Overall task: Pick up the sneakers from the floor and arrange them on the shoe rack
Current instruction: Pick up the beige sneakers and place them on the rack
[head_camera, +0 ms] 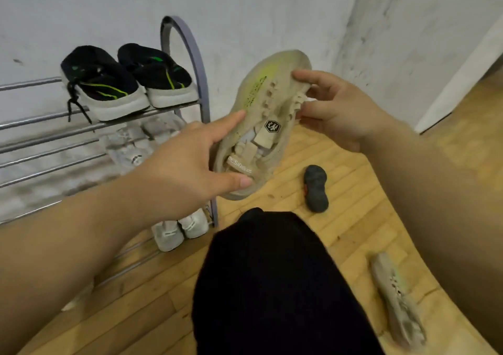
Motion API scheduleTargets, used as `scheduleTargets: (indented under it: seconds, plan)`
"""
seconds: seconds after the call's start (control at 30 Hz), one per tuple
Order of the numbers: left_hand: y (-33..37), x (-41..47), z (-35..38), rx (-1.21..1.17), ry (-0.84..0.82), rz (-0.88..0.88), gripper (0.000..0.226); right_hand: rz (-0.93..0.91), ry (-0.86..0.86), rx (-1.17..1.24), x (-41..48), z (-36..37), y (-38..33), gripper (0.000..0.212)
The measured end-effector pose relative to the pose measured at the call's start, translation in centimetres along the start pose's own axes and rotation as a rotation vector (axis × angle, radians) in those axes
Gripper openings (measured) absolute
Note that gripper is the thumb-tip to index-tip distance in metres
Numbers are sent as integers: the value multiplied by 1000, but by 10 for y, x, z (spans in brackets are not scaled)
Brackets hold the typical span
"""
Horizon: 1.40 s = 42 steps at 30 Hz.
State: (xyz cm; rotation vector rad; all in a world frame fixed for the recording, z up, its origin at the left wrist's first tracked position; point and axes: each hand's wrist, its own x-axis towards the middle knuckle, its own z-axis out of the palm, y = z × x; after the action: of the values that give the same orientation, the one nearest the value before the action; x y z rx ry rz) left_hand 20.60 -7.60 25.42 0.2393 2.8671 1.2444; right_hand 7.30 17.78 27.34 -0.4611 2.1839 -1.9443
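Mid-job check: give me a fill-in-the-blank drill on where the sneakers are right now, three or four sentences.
1. The beige sneaker is held by ____ hands: left hand, right hand.
2. The black pair sits on the rack's ____ shelf.
3. The matching beige sneaker lies on the ____.
4. The dark sneaker on the floor lies sole ____.

Missing words: both; top; floor; up
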Motion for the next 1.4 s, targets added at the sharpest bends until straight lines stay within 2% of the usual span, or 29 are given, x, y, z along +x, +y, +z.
scheduleTargets:
  seconds: [0.17,0.3,0.37,0.47,0.63,0.73,0.87,0.97,1.07,1.2,1.3,1.4]
  plan:
    - [52,78,71,300,-357,92,104,229,248,86,-49,-81,87,54]
    - [37,97,139,288,-547,18,105,383,285,69,-92,-121,167,59]
    - [26,100,163,249,-628,-44,104,470,345,-30,-118,-140,209,65]
    - [21,110,176,273,-637,-70,99,727,470,-334,-162,-167,275,78]
    - [15,119,196,344,-652,-96,95,1202,248,-600,-238,-200,382,111]
    - [11,126,205,359,-667,-106,96,1326,189,-596,-263,-190,411,122]
    - [10,137,211,338,-652,-135,97,1289,238,-549,-275,-174,436,129]
    - [11,141,213,337,-635,-133,97,1253,326,-616,-278,-155,438,115]
    - [11,142,206,324,-592,-136,97,1156,482,-443,-264,-132,420,97]
    - [17,138,182,247,-474,-169,94,838,575,-77,-219,-101,367,105]
    - [32,128,154,119,-308,-124,92,565,545,-12,-168,-77,305,105]
    - [57,114,112,-74,-50,-42,89,282,501,-15,-110,-56,225,106]
